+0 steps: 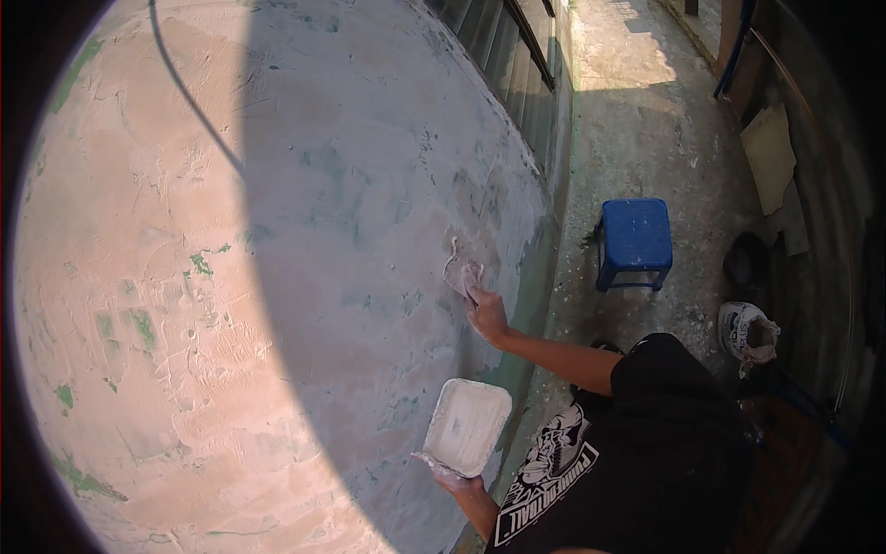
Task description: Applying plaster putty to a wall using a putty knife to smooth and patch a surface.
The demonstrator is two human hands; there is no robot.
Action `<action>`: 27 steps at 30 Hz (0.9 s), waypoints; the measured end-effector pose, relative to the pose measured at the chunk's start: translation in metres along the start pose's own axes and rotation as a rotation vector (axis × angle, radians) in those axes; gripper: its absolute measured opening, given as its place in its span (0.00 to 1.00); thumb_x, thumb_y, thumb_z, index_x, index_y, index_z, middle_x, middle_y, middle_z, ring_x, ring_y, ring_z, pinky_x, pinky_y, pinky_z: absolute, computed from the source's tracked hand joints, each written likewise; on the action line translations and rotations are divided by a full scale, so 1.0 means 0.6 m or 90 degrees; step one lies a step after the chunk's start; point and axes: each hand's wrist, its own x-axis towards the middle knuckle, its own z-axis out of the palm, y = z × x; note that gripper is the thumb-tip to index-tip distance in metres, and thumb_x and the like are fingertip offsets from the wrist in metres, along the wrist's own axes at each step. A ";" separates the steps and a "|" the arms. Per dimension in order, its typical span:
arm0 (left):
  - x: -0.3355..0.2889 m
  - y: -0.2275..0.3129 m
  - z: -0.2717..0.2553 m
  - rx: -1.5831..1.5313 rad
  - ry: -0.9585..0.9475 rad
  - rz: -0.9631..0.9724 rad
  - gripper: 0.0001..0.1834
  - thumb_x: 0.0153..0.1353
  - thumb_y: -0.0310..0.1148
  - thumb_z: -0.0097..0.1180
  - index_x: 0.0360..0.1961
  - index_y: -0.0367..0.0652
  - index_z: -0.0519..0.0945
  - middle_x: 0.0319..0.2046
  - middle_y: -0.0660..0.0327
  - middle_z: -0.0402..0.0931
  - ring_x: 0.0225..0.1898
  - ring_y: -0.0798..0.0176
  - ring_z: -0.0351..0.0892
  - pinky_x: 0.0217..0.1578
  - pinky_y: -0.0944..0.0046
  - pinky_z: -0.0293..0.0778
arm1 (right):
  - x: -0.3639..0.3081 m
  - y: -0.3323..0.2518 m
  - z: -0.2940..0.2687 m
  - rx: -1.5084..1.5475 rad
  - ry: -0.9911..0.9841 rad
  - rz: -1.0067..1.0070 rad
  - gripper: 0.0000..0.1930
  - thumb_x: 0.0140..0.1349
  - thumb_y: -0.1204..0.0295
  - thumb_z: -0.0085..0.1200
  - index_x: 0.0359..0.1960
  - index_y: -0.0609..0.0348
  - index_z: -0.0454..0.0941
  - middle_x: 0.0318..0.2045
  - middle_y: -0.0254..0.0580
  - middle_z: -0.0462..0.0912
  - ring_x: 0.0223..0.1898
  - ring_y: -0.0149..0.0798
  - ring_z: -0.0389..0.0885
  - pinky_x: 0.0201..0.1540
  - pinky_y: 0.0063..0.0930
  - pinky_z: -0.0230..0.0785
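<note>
My right hand [487,316] reaches out to the wall [305,240] and holds a putty knife [459,272], its putty-smeared blade pressed flat against the grey plaster. My left hand [452,476] is lower and closer to my body. It grips the underside of a white rectangular tray [468,425] coated with pale putty, held close to the wall. My black printed shirt [637,443] fills the lower right.
The wall is patchy, pinkish in sunlight at left and grey in shadow, with green flecks. A blue plastic stool [633,242] stands on the concrete walkway. A white sack [744,331], cardboard sheets [769,152] and corrugated metal line the right side.
</note>
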 end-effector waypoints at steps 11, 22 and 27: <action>-0.002 0.007 0.013 0.018 0.009 0.000 0.34 0.67 0.57 0.27 0.59 0.38 0.64 0.55 0.50 0.68 0.53 0.47 0.71 0.51 0.46 0.72 | -0.008 0.048 -0.069 0.022 0.027 0.004 0.08 0.54 0.79 0.54 0.35 0.68 0.76 0.26 0.58 0.77 0.25 0.51 0.79 0.28 0.36 0.69; -0.001 -0.001 -0.031 -0.010 -0.006 -0.014 0.34 0.67 0.58 0.28 0.59 0.39 0.64 0.55 0.51 0.69 0.53 0.47 0.71 0.51 0.45 0.72 | -0.118 0.030 -0.018 0.056 -0.073 0.003 0.15 0.50 0.80 0.53 0.43 0.64 0.76 0.30 0.61 0.76 0.32 0.62 0.75 0.33 0.44 0.69; 0.006 -0.002 -0.022 0.005 0.030 -0.001 0.36 0.65 0.61 0.29 0.58 0.39 0.66 0.54 0.50 0.70 0.52 0.45 0.72 0.51 0.43 0.71 | -0.143 0.085 -0.048 0.033 -0.058 0.097 0.10 0.56 0.77 0.52 0.40 0.65 0.77 0.25 0.59 0.76 0.24 0.53 0.77 0.28 0.37 0.67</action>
